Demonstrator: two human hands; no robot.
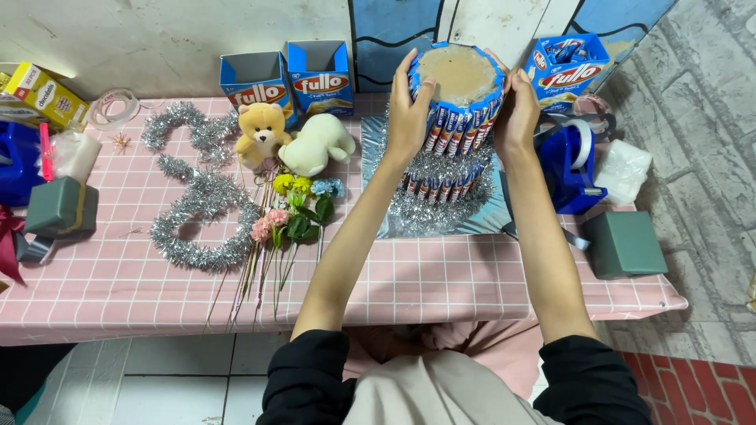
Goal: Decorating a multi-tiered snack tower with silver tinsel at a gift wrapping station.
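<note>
Pink checked cloth is covering the bench (441,287), which is standing against a pale wall with blue panels. Toward the back right of the bench, a round tower (457,102) of blue wrapped snack sticks is sitting on a silver board (480,220), with silver tinsel ringing its lower tier. Its flat top is showing bare brown card.

Both hands are pressing on the upper tier from opposite sides. The left hand (408,110) is lying open-palmed against the left wall, fingers spread and curling over the rim. The right hand (516,110) is mirroring it on the right wall, thumb at the rim. Both forearms are reaching straight forward from black sleeves.

Behind the tower to the right, a blue box (565,67) is standing open with blue wrapped sticks showing inside. Two more blue boxes (287,79) are standing open at the back, left of the tower; what is in them cannot be seen. A blue tape dispenser (571,169) is sitting just right of the right hand, with a green block (626,244) nearer the bench's edge.

Left of the tower, a yellow teddy (261,134) and a white plush toy (317,144) are lying side by side above a bunch of small artificial flowers (295,208). Loose silver tinsel (201,212) is curling farther left. A yellow box (43,94) is lying at the far left corner.
</note>
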